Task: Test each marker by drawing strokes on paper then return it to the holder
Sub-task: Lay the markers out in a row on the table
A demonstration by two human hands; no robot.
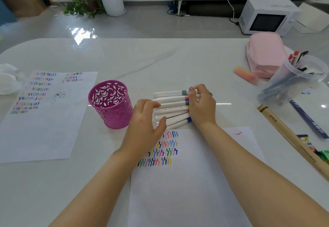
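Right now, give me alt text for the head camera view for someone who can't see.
The left hand and right hand hold a row of white markers on a table, beside a purple holder and paper covered in coloured strokes. A pink case and a tub of pens sit at right.

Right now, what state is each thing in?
Holder, upright, no markers visible inside.
Markers, capped, bundled, lying flat between both hands.
Left hand, gripping the markers' plain ends.
Right hand, gripping their capped ends.
Near paper, marked with rows of strokes.
Left paper, many stroke rows and a sketch.
Case, looks closed.
Jar, open, holding pens.
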